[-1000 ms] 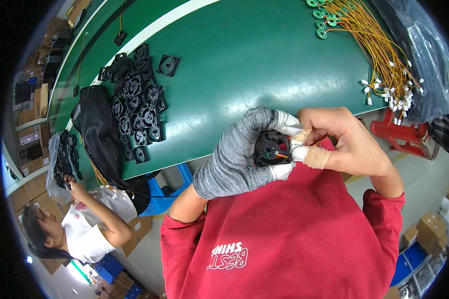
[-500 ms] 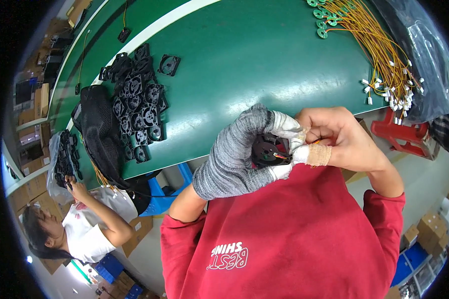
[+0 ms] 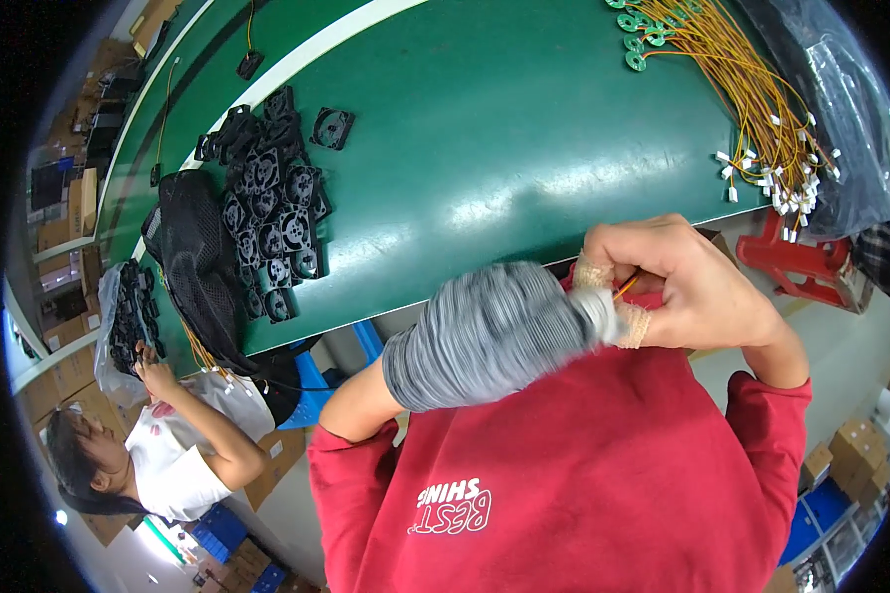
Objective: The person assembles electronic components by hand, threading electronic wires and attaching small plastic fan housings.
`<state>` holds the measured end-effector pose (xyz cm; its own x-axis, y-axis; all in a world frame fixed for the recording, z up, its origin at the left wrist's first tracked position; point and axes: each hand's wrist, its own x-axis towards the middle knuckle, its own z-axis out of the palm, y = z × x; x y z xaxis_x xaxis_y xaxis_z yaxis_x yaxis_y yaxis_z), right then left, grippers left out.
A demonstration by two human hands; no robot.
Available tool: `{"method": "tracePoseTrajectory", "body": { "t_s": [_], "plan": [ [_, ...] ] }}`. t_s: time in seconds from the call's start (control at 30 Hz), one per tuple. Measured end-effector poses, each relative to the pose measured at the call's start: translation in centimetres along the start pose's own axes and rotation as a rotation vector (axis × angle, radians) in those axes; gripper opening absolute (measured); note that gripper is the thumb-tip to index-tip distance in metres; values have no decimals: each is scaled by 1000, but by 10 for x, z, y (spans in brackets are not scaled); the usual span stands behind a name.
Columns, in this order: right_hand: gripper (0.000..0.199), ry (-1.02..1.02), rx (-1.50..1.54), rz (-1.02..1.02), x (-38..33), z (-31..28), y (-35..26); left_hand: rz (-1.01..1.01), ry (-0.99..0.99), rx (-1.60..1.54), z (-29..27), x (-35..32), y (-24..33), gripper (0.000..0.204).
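My left hand (image 3: 499, 331), in a grey knitted glove with pale fingertips, is closed in front of my chest, its back toward me and smeared by motion. The black fan frame that it gripped a moment earlier is hidden behind the glove. My right hand (image 3: 687, 282) is bare, with tan tape on thumb and forefinger. Those two digits press together against the left fingertips. A short piece of orange-yellow wire (image 3: 626, 287) shows between the right thumb and fingers; both of its ends are hidden.
Several black fan frames (image 3: 297, 229) are piled on the green table (image 3: 465, 128), beside a black mesh bag (image 3: 198, 257). Green circuit boards with yellow wires (image 3: 752, 99) lie far right, near clear plastic (image 3: 850, 128). A red stool (image 3: 796, 262) and a seated co-worker (image 3: 178, 455) flank me.
My left hand has rolled over, so its back now covers the fan frame. The right hand stays close by, its fingers still together at the wire.
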<state>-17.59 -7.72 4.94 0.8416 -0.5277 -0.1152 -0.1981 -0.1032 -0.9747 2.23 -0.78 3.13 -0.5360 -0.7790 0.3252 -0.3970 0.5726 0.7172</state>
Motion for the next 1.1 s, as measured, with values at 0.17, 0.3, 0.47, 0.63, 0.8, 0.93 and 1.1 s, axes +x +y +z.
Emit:
{"method": "tracePoseTrajectory", "body": {
  "t_s": [0.17, 0.3, 0.47, 0.63, 0.8, 0.93, 1.1],
  "plan": [
    [13, -43, 61, -2, 0, 0, -1, 637, 56, 858, 15, -3, -6, 18],
    [9, -203, 512, 218, 1, -6, 11, 315, -4, 233, 3, 13, -7, 21],
    [12, -105, 625, 205, 6, 1, 23, -172, 215, -423, 4, 9, -14, 48],
    [14, -57, 724, 192, 9, 2, 19, -340, 187, -731, 6, 5, -22, 54],
    [14, -24, 680, 196, 12, 2, 21, -332, 188, -805, 9, 9, -31, 56],
    [12, 42, 677, 167, 13, 0, 16, -341, 207, -853, 7, 13, -31, 54],
    [11, 74, 540, 142, 12, -9, 16, -316, 214, -667, -1, 20, -35, 54]
  ]
}}
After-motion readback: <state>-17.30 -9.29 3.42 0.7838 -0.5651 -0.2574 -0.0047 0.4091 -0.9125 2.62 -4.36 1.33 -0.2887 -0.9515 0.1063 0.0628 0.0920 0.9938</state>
